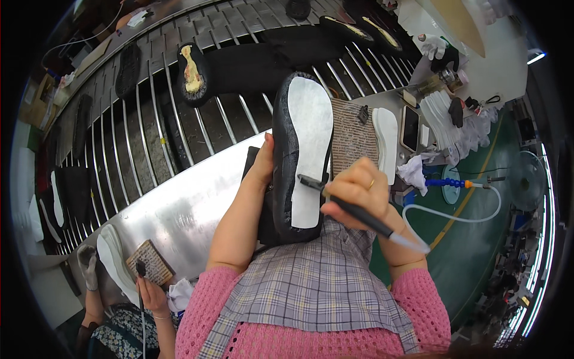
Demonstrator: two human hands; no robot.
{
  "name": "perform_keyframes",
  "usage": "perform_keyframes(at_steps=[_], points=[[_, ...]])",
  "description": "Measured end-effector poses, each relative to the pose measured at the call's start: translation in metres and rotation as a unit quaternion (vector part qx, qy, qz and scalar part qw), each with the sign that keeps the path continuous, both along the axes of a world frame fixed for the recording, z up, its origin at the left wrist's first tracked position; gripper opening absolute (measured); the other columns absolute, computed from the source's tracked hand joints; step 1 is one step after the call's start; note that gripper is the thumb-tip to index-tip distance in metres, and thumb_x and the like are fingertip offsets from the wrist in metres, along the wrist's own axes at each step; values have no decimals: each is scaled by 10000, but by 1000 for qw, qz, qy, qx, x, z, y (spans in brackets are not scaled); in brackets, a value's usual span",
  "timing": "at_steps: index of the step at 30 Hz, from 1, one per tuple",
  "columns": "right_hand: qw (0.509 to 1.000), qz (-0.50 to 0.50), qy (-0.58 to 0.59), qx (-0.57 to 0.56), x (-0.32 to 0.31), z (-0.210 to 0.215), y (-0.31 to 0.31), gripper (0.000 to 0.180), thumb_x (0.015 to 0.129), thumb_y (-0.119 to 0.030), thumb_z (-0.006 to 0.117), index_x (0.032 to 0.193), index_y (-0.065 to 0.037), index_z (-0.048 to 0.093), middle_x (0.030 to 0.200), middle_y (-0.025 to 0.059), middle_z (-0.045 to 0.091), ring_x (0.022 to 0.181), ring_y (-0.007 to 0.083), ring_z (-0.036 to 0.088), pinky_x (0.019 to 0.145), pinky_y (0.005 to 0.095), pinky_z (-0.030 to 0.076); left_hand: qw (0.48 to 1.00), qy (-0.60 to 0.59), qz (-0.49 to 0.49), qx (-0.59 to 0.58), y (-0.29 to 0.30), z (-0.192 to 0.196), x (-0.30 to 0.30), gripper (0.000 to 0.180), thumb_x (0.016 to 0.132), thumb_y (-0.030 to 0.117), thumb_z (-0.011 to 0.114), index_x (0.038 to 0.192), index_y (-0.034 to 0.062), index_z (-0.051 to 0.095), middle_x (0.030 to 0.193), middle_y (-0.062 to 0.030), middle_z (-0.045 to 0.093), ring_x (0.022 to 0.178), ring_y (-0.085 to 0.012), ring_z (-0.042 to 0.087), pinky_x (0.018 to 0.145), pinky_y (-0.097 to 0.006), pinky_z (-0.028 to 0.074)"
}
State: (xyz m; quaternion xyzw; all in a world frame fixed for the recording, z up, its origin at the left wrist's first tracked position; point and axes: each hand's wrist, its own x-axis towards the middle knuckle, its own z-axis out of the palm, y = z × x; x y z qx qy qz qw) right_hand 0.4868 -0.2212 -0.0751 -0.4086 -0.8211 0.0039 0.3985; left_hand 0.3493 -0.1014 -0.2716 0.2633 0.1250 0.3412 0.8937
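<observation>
My left hand (263,166) grips the side of an upturned black shoe (282,149), sole side up, with a white insole board (310,143) on its bottom. The shoe's heel rests against my lap. My right hand (355,191) holds a black pen-like tool (359,214) with a pale rear end. Its dark tip touches the white board near the shoe's right edge, in the lower half.
A metal bench edge (179,203) runs in front of me, with a rod conveyor (149,107) carrying black soles behind it. A white sole (387,143), a phone (410,127) and rags lie to the right. A co-worker's hands (149,293) work at lower left.
</observation>
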Motion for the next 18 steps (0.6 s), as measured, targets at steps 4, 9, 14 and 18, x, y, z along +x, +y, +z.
perform_keyframes(at_steps=[4,9,14,18], points=[[993,105,-19,-41,-12,6,-28,284,728,-285,777,844,-75,626,757,17,562,608,177,529,485,278,429,1000,-6,-7,-22,-5,21,-2,950,802,773,461,1373,13,432,1267,-156,579,1115,-237,607,965,-368,496],[978,-93,173,75,32,33,-46,449,931,-514,530,885,-67,519,701,28,462,634,158,407,581,281,340,981,-4,191,27,22,98,-28,904,837,761,418,1388,44,417,1282,-121,556,1133,-216,569,964,-362,475],[928,-166,285,171,71,34,-45,347,996,-348,458,922,-11,496,756,76,432,623,137,376,528,240,297,848,-63,497,172,49,226,-106,800,881,668,464,1391,55,398,1343,-96,506,1227,-237,491,1075,-397,356],[907,-191,350,135,81,18,-39,311,1004,-304,445,940,-6,504,795,71,448,606,112,379,512,213,285,827,-133,442,322,38,245,-232,600,907,343,633,1381,35,429,1361,-117,518,1269,-286,473,1086,-466,344]])
